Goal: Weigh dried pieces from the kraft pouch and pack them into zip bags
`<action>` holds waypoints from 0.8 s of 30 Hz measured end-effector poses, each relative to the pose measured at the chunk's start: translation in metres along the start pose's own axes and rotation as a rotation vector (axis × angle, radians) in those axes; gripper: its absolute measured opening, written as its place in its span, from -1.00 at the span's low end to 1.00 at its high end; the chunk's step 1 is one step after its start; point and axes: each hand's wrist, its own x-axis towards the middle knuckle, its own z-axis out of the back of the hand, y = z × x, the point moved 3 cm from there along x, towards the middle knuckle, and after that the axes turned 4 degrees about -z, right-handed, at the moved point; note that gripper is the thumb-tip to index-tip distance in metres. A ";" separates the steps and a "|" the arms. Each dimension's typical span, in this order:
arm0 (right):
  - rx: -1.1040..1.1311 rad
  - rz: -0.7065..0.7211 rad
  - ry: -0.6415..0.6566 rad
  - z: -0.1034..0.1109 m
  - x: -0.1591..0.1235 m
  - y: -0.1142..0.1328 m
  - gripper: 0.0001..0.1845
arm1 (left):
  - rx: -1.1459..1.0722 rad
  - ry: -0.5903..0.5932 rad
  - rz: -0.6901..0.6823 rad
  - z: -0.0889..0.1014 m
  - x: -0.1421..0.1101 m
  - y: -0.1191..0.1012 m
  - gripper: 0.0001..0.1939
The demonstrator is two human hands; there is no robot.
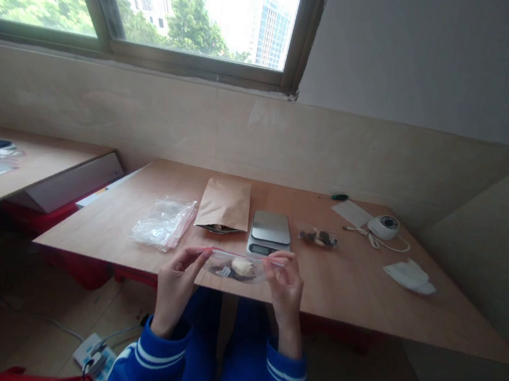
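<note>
While both hands pinch its top strip, the clear zip bag sits at the near edge of the table, just in front of the scale. Left hand has thumb and fingers closed on the strip's left end; right hand grips the right end, same way. Strip is red-edged, stretched roughly straight between them; can't tell if it's sealed. Inside: one pale chunk, darker pieces beside it, plus a small whitish packet. Scale has a steel top, display toward the person, digits unreadable. Kraft pouch lies just left of the scale, mouth facing the person and partly open. Stack of clear bags further left, flat. Second filled bag right of the scale, dark and pale contents. Far right: white dome camera with its cable, white sheet beside it, crumpled white item nearer the person.
</note>
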 end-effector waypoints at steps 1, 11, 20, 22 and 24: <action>-0.005 0.014 -0.016 0.001 0.000 0.001 -0.91 | 0.013 0.007 -0.008 0.000 -0.001 -0.003 -0.80; 0.242 -0.159 0.049 0.002 -0.003 0.001 -0.84 | -0.277 0.157 0.067 -0.021 -0.007 -0.009 -0.76; 0.347 -0.159 0.206 0.003 -0.005 0.006 -0.74 | -0.252 0.169 0.053 -0.018 -0.009 -0.004 -0.78; 0.347 -0.112 0.247 0.001 -0.004 0.010 -0.75 | -0.261 0.141 0.031 -0.018 -0.008 -0.008 -0.80; 0.323 -0.088 0.277 -0.001 -0.003 0.013 -0.78 | -0.278 0.111 0.013 -0.018 -0.008 -0.011 -0.81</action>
